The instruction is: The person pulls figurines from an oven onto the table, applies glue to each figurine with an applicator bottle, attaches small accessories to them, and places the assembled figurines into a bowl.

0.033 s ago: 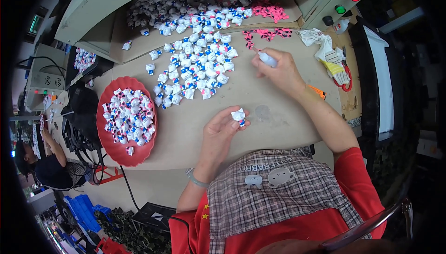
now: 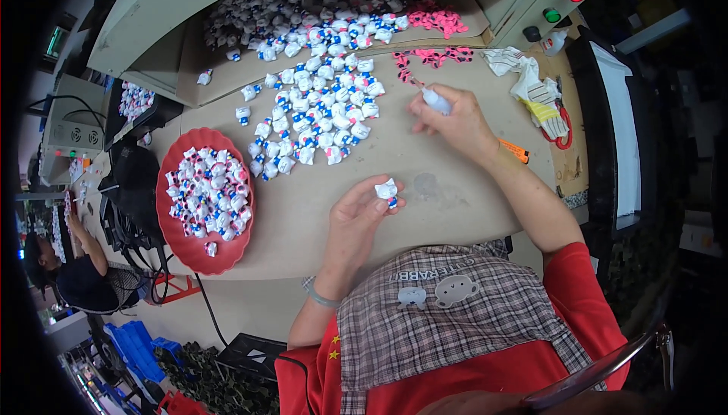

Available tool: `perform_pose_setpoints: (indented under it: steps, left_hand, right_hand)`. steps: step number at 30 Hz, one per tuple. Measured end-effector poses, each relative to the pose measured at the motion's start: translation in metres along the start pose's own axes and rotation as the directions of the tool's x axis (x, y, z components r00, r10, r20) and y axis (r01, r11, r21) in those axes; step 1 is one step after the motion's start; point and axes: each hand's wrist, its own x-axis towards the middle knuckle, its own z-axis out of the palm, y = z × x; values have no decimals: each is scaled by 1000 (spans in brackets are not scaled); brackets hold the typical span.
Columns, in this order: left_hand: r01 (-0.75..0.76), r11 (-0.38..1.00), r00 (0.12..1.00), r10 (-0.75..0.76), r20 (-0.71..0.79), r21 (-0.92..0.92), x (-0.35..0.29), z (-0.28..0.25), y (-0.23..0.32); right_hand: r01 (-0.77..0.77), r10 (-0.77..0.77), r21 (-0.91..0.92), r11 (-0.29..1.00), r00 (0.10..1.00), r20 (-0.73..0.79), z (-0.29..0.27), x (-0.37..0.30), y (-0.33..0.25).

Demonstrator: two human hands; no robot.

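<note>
In my left hand (image 2: pixel 360 214), a small white cat-headed figurine (image 2: pixel 387 190) with a blue body is pinched between thumb and fingers. Above it and to the right, my right hand (image 2: pixel 459 123) grips a small whitish squeeze bottle (image 2: pixel 435 102), its thin tip pointing up and left. That tip is close to a scatter of small flat pink pieces (image 2: pixel 432 58), some with dark spots; whether it touches one I cannot tell. Many similar white and blue figurines (image 2: pixel 322 104) lie on the table left of the bottle. A red scalloped tray (image 2: pixel 224 263) holds figurines with pink on them.
A beige machine housing (image 2: pixel 174 5) arches over more figurines and a pink heap (image 2: pixel 438 23) at the back. At right lie striped work gloves (image 2: pixel 523 73), red-handled scissors (image 2: pixel 563 133), an orange tool (image 2: pixel 514 149) and a white bottle (image 2: pixel 554 42). Another person (image 2: pixel 83 282) sits far left.
My right hand and the bottle have shifted slightly down, so the tip is a little farther from the pink pieces. The left hand keeps its hold on the figurine.
</note>
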Motion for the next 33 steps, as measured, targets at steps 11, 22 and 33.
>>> perform_pose_setpoints:
  steps: [11, 22, 33]
  left_hand:
    - [7, 999, 999, -5, -40, 34, 1, 2, -2]
    - [-25, 998, 1000, 24, 2, 54, 0, 5, -4]
    - [-52, 995, 998, 50, 31, 86, 0, 7, -4]
  right_hand:
    - [-195, 152, 250, 948, 971, 184, -4, -58, -10]
    - [-109, 20, 397, 911, 975, 221, 1, -75, 5]
    - [-187, 107, 404, 895, 971, 212, 8, -86, 0]
